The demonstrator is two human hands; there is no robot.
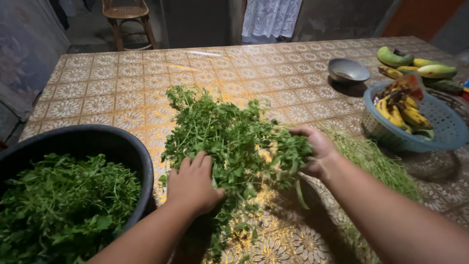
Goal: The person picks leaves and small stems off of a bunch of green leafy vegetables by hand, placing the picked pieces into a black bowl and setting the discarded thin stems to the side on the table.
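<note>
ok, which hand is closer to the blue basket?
Right. The right hand grips greens just left of the blue basket; the left hand is farther left, near the black tub.

Dim room, one strong light above the table.

We see a bright pool on the patterned tablecloth [122, 93], with glare streaks near its far edge and warm glints close to us. The forearms cast dark shadows onto the cloth under the pile of greens [229, 137]. The metal bowl [348, 71] throws a short shadow towards us. Corners fall off into darkness; straight edges bow from wide-lens distortion. Focus stays fairly sharp mid-frame.
</note>
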